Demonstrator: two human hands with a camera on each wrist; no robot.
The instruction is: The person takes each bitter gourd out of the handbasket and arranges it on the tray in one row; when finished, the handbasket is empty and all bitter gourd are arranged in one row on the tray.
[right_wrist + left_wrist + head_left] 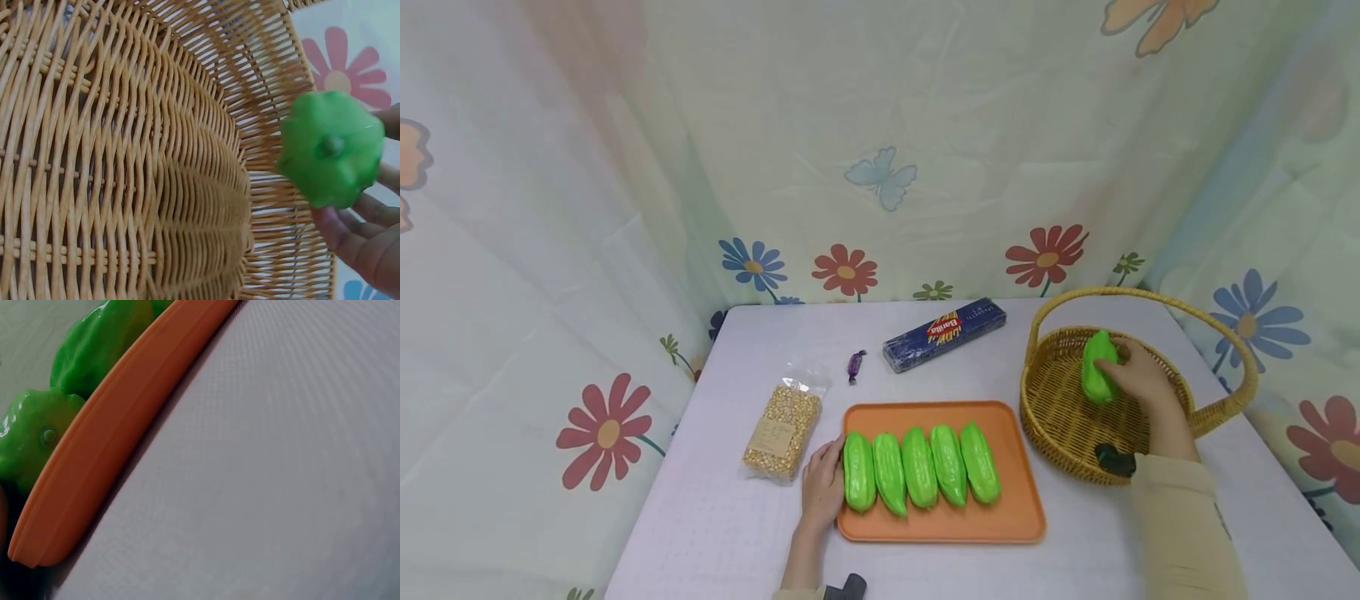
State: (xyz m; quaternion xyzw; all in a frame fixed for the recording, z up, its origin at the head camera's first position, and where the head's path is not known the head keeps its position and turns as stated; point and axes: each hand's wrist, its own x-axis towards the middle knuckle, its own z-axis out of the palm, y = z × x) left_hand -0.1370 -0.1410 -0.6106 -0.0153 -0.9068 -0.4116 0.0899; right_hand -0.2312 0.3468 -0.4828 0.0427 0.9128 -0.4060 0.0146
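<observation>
My right hand [1138,371] holds a bright green, glossy, ribbed gourd [1098,367] above the inside of a round wicker basket [1033,421]. In the right wrist view the gourd [331,150] shows its stem end, with the fingers [369,234] around its far side and the woven wall [194,156] beside it. Several similar gourds [919,467] lie side by side on an orange tray [1018,517]. At the tray's left edge rests my left hand [823,483], its fingers by the leftmost gourd. The left wrist view shows the tray's side [106,450] and gourd ends [44,434].
The basket's tall handle [1150,293] arches over its opening. Behind the tray lie a dark blue spaghetti box [945,333] and a small purple wrapped candy [856,366]. A clear bag of yellow kernels [784,425] lies left of the tray. Floral curtains surround the white table.
</observation>
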